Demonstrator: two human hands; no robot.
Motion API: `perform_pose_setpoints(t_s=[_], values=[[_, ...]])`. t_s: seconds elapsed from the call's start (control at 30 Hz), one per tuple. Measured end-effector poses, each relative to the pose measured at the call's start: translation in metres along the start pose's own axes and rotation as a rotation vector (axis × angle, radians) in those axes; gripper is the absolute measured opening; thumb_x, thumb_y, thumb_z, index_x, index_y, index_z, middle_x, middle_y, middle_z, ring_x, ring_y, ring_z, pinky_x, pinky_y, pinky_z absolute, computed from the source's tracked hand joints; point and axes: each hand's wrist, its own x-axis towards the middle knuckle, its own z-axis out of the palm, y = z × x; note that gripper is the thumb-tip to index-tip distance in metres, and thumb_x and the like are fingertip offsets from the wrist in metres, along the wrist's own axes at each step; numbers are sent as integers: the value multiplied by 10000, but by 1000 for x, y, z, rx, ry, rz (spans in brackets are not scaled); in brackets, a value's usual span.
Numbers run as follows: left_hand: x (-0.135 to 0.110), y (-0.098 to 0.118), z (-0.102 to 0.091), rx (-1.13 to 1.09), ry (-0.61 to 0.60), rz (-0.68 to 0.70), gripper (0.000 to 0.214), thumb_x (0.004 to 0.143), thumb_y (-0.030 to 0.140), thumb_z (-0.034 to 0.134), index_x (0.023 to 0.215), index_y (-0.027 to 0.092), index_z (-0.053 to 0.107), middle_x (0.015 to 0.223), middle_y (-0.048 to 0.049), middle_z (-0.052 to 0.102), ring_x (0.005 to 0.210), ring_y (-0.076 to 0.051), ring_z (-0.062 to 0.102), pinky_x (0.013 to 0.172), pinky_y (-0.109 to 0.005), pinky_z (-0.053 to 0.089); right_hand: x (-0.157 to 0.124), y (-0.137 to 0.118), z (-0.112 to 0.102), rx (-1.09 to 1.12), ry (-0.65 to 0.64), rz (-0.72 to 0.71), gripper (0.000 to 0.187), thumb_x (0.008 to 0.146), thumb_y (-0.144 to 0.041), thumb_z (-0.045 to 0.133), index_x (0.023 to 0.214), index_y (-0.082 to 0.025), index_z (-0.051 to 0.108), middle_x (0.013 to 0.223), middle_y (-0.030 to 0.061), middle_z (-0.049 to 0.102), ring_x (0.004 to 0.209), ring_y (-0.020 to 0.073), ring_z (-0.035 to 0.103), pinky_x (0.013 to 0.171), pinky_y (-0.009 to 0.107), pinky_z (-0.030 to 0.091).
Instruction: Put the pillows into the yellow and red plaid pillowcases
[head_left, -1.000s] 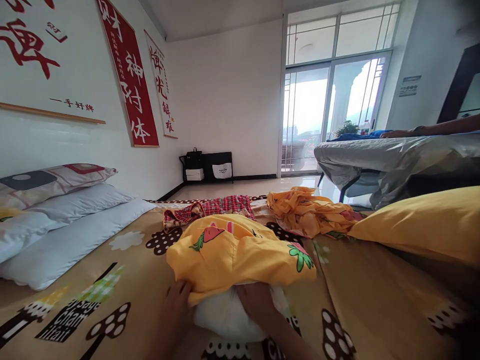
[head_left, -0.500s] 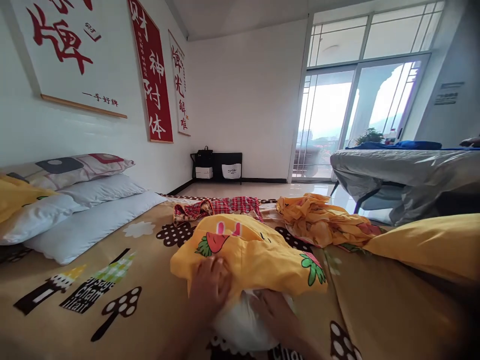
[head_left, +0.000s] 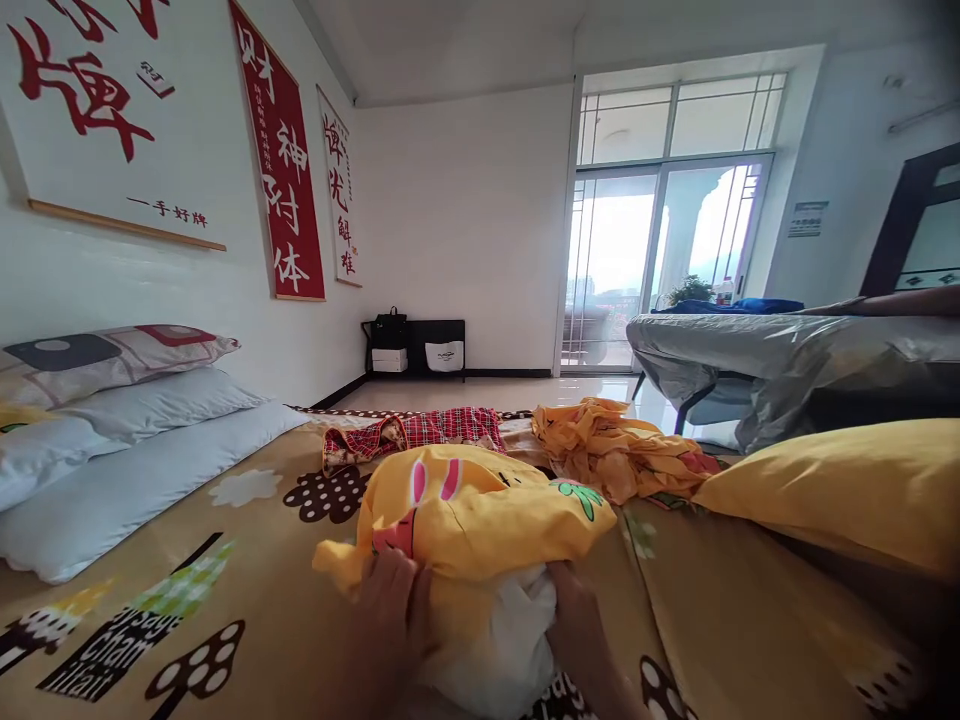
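Note:
A yellow pillowcase (head_left: 480, 520) with pink-and-white ear shapes and strawberry prints covers the far part of a white pillow (head_left: 517, 625) on the bed in front of me. The pillow's white near end bulges out below the case's edge. My left hand (head_left: 394, 610) is closed on the pillowcase's near left edge, fingers bent over the cloth. At the right side of the opening, my right hand (head_left: 577, 620) grips the case's edge beside the white pillow; its fingertips are partly hidden under the cloth.
White pillows (head_left: 142, 480) are stacked at the left under a patterned pillow (head_left: 120, 350). Beyond the case lie a red plaid cloth (head_left: 450, 430) and crumpled yellow fabric (head_left: 615, 450). A yellow pillow (head_left: 847, 470) sits right. Behind it stands a plastic-covered table (head_left: 750, 345), with a person's arm (head_left: 915, 302) over it.
My right hand has moved from the white pillow up to the case's right edge. The case's right side is lifted and bunched, and the view has turned slightly right.

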Motion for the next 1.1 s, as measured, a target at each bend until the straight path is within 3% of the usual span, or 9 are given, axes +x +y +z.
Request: perform_pose_setpoints(t_s=[0.17, 0.27, 0.37, 0.5, 0.6, 0.7, 0.8, 0.97, 1.1], values=[[-15, -2, 32, 30, -101, 33, 301, 958, 159, 319, 709, 206, 480, 664, -12, 562, 615, -156, 538, 598, -272, 398, 0, 9, -4, -26, 131, -51, 198, 702, -255, 466, 629, -199, 641, 631, 68, 654, 550, 196, 594, 500, 257, 448], [-4, 10, 26, 85, -53, 66, 208, 920, 145, 377, 801, 198, 540, 735, -34, 592, 691, -183, 550, 682, -312, 399, -21, 29, 4, -102, -8, -189, 333, 646, -189, 511, 915, -173, 706, 892, 115, 722, 789, 254, 678, 649, 303, 539], [15, 42, 11, 7, -41, 204, 241, 884, 109, 385, 1019, 174, 574, 984, -84, 640, 984, -211, 562, 900, -367, 369, -37, 39, 12, -209, -170, -295, 588, 608, -100, 516, 1181, -140, 640, 1133, 156, 678, 1054, 295, 636, 837, 366, 547], [36, 68, 23, -8, -286, 362, 388, 922, 265, 409, 1302, 254, 489, 1438, -60, 447, 1324, -254, 362, 1035, -414, 283, -49, 40, 26, -265, -147, -342, 570, 691, -31, 436, 1210, -161, 631, 1166, 141, 665, 1099, 273, 620, 894, 400, 542], [40, 60, 54, 6, -495, 77, 503, 887, 432, 505, 1336, 208, 469, 1385, -133, 481, 1247, -315, 431, 976, -451, 351, -66, 44, 36, -311, -29, -300, 772, 621, 35, 379, 1364, -134, 501, 1290, 133, 597, 1245, 267, 523, 956, 393, 513], [38, 49, 75, -68, -634, -134, 254, 915, 358, 466, 982, 171, 625, 1009, -97, 632, 970, -258, 552, 851, -406, 407, -86, 48, 38, -316, 111, -269, 890, 601, 55, 344, 1452, -201, 390, 1339, 81, 567, 1280, 248, 490, 982, 375, 495], [37, 46, 74, -217, -536, -176, 306, 953, 270, 371, 729, 183, 560, 825, -41, 598, 828, -196, 532, 775, -341, 391, -97, 43, 29, -252, 189, -355, 876, 654, 17, 348, 1488, -252, 320, 1310, 63, 592, 1236, 263, 533, 964, 405, 501], [51, 36, 55, -479, -201, -518, 456, 929, 475, 369, 573, 200, 291, 582, 35, 370, 564, -114, 365, 555, -247, 299, -93, 24, 6, -197, 299, -446, 715, 775, 9, 360, 1417, -294, 444, 1098, 24, 710, 978, 196, 682, 858, 338, 547], [59, 9, 48, -481, -213, -664, 481, 881, 561, 369, 567, 214, 254, 538, 51, 280, 517, -106, 304, 502, -247, 256, -80, 14, -8, -163, 246, -482, 459, 815, -60, 533, 1230, -234, 622, 988, 35, 740, 853, 172, 702, 759, 266, 567]])
